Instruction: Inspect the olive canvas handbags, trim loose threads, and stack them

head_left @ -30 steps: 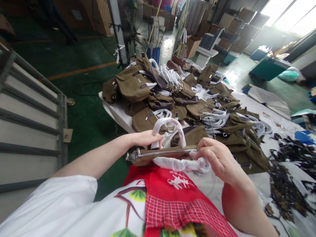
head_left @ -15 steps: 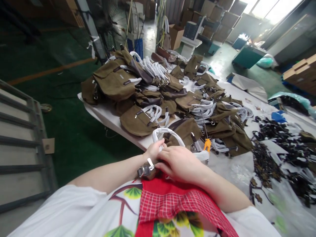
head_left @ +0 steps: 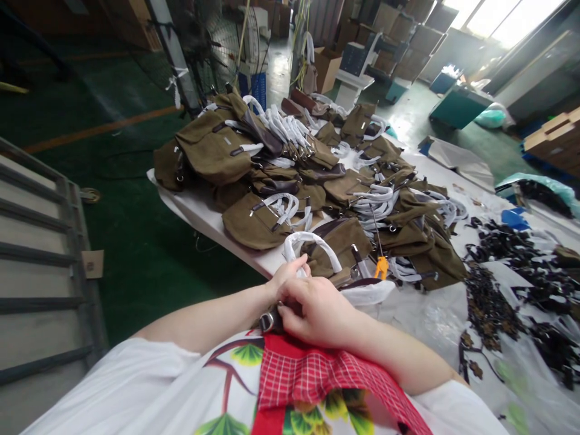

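An olive-brown handbag (head_left: 338, 241) lies at the table's near edge against my body, its white-wrapped handle (head_left: 312, 237) arching up. My left hand (head_left: 290, 275) is closed on the bag's near end, beside the handle's base, thumb on top. My right hand (head_left: 317, 308) is curled with its fingers pinched at the same end, close to my apron. Just left of those fingertips a metal buckle (head_left: 267, 321) on a dark strap sticks out. What exactly the right fingertips pinch is hidden. A second white-wrapped handle (head_left: 369, 293) lies right of my hands.
Many similar bags (head_left: 212, 151) are heaped across the white table (head_left: 181, 211). An orange-handled tool (head_left: 381, 267) with a thin shaft leans among them. Black straps and hardware (head_left: 512, 260) lie piled to the right. A metal rack (head_left: 40, 260) stands left.
My right hand has shifted left and curled tighter, covering the silver zipper pull that showed before. The handle on the right has lowered slightly. My left hand has stayed nearly in place.
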The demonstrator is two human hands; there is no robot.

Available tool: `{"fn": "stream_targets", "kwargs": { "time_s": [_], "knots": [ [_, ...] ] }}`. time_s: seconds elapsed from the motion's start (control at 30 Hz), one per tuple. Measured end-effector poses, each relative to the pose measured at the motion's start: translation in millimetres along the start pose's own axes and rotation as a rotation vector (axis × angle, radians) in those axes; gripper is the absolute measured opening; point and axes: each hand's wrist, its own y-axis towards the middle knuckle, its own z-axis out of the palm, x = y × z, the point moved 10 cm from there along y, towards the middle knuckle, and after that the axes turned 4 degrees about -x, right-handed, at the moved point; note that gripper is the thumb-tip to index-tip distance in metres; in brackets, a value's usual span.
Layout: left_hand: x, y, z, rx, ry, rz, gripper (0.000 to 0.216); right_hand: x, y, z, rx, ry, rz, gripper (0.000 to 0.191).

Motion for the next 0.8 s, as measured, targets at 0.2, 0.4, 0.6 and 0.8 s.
{"fn": "stream_targets", "kwargs": {
  "time_s": [0.2, 0.4, 0.6, 0.8],
  "knots": [
    [2, 3, -6, -0.091, -0.017, 0.038, 0.053, -13, -9, -8, 0.055, -0.181, 0.122, 0.010],
    [-1, 0, 1, 0.029, -0.001, 0.085, 0.055, -107, -20, -21, 0.120, -0.377, 0.442, 0.012],
    [-2, -9, -1, 0.033, 0.043, 0.105, 0.051, -215, -51, -19, 0.155, -0.426, 0.762, 0.014],
    [-4, -10, 2, 0.052, 0.057, 0.121, 0.049, -163, -60, -28, -0.032, -0.266, 0.477, 0.023]
  ]
}}
